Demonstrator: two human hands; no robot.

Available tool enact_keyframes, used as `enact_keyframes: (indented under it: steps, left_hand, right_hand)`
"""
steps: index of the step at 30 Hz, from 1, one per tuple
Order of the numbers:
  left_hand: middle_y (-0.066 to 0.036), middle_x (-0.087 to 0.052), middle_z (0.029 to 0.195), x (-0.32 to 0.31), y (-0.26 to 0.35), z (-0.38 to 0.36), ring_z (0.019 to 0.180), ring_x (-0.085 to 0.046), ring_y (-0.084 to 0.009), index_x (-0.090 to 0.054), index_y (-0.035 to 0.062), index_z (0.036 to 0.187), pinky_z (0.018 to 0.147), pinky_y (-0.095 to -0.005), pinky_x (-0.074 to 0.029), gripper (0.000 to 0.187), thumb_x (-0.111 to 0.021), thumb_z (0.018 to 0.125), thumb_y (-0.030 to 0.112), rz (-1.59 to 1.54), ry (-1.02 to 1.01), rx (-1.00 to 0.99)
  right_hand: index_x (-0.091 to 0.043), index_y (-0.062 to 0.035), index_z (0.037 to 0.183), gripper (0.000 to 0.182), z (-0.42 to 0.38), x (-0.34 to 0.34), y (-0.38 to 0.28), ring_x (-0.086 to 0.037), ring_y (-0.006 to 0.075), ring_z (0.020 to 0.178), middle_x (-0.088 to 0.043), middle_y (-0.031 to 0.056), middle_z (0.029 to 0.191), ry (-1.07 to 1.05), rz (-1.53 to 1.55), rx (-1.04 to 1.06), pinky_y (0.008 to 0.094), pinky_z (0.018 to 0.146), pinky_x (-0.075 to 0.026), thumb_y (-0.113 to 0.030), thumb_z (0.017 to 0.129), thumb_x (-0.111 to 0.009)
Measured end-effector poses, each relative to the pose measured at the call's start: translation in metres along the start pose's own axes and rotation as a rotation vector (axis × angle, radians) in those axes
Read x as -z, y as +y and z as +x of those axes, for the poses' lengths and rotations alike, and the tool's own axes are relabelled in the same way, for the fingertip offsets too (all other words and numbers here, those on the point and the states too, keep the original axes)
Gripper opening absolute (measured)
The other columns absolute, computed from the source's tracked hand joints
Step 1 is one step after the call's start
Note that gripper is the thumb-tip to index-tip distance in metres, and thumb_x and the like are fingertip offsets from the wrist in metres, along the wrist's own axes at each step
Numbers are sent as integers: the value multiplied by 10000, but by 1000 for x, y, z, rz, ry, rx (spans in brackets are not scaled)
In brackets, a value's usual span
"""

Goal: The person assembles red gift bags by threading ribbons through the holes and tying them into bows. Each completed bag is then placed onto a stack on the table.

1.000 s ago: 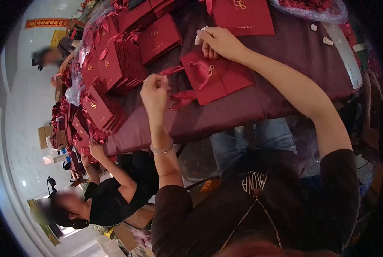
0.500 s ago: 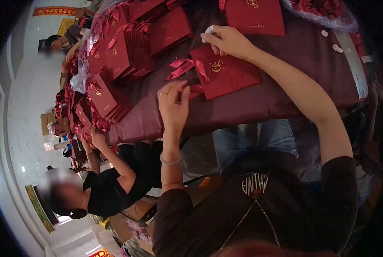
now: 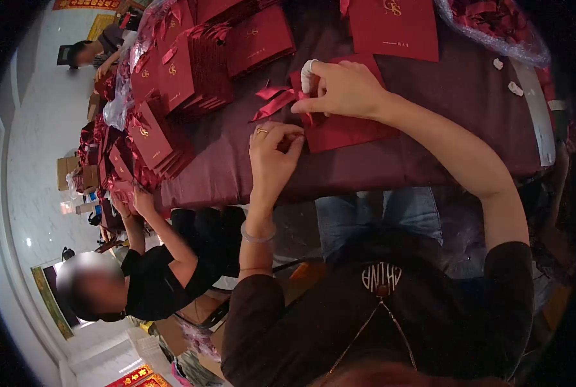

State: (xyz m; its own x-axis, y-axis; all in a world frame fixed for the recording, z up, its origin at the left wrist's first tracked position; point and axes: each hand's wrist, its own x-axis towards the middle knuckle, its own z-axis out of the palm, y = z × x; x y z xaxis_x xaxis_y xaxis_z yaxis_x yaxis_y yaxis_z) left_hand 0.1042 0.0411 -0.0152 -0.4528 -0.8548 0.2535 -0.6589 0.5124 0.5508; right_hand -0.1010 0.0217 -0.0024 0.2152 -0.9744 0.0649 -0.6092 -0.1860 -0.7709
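Note:
A dark red paper gift bag [image 3: 359, 132] lies flat on the cloth-covered table before me. A shiny red ribbon [image 3: 274, 104] sticks out past its left side. My left hand [image 3: 274, 155], with a ring on one finger, is closed in a pinch at the bag's left edge, where a ribbon end runs to the fingertips. Above the bag is my right hand [image 3: 343, 89], its thumb and white-wrapped finger apart. The thumb tip lies right at the ribbon, and the hand covers much of the bag's upper part.
Stacks of red bags [image 3: 194, 74] stand at the left and back. Another red bag [image 3: 394, 32] lies beyond my right hand. A plastic bag of red ribbons [image 3: 494, 22] is at the back right. A co-worker [image 3: 165, 271] handles red items at the left.
My right hand has come down and left over the bag, its thumb moving to the ribbon. My left hand has shifted slightly right, and its fingers have drawn together. The view has shifted slightly.

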Motion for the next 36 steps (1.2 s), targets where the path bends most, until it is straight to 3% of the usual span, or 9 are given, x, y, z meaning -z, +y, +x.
enact_keyframes:
  steps: [4, 8, 12, 20, 23, 25, 30, 34, 36]
  left_hand:
    - [-37, -578, 795, -7, -5, -2, 697, -555, -195, -643, 86, 775, 644, -313, -418, 175, -701, 628, 10, 134, 147, -260]
    - [-3, -521, 729, -6, -6, -9, 684, -533, -163, -636, 122, 764, 625, -314, -369, 188, -685, 615, 18, 307, 214, -473]
    - [4, -512, 805, -7, -19, -16, 746, -534, -167, -651, 124, 832, 645, -326, -376, 212, -632, 630, 62, 431, 217, -584]
    - [15, -522, 867, 0, -13, -25, 803, -530, -171, -661, 133, 887, 675, -332, -387, 255, -595, 647, 76, 618, 182, -577]
    - [10, -540, 863, 11, -5, -25, 802, -535, -183, -668, 124, 910, 663, -327, -393, 289, -594, 652, 17, 609, 77, -542]
    - [-11, -548, 865, 19, 0, -25, 803, -537, -205, -664, 109, 937, 660, -329, -399, 321, -573, 654, -11, 541, -91, -410]
    - [-47, -563, 818, 30, 16, -23, 795, -545, -229, -667, 85, 939, 663, -347, -415, 332, -557, 647, -27, 514, -130, -441]
    - [-84, -570, 799, 43, 9, -13, 779, -550, -249, -663, 63, 908, 702, -341, -445, 265, -539, 691, -24, 369, -241, -340]
    - [-90, -577, 807, 36, 13, -2, 808, -537, -267, -646, 65, 862, 698, -377, -423, 132, -573, 758, 105, 2, -76, -32]
  right_hand:
    - [-544, -111, 841, 310, 3, -6, 13, -623, 197, 700, -637, 24, 713, -114, 116, 9, 328, 621, -457, -317, 668, -698]
    - [-532, -99, 836, 278, 3, -1, 19, -614, 184, 690, -630, 22, 716, -188, 179, 37, 311, 618, -451, -271, 673, -677]
    - [-535, -101, 847, 271, 3, 0, 19, -604, 181, 715, -619, 28, 738, -181, 192, 71, 304, 630, -449, -253, 666, -668]
    - [-565, -123, 881, 252, 7, -2, 26, -602, 177, 737, -621, 30, 749, -190, 70, 135, 314, 651, -452, -272, 688, -626]
    - [-573, -131, 894, 223, 8, -3, 27, -609, 164, 733, -634, 39, 740, -206, 145, 79, 303, 653, -450, -254, 711, -604]
    - [-536, -57, 897, 143, 6, 1, 25, -583, 142, 653, -616, 54, 726, -244, 245, 81, 266, 623, -446, -95, 759, -545]
    - [-534, -17, 928, 165, 15, -8, 40, -605, 152, 627, -629, 81, 721, -217, 595, 68, 260, 562, -459, -125, 805, -512]
    - [-552, -2, 946, 190, 14, 2, 30, -619, 158, 613, -644, 95, 733, -121, 594, -101, 286, 562, -483, -144, 829, -501]
    - [-556, -1, 948, 190, 16, 0, 31, -619, 156, 617, -641, 92, 733, -85, 603, -76, 287, 560, -484, -140, 829, -505]
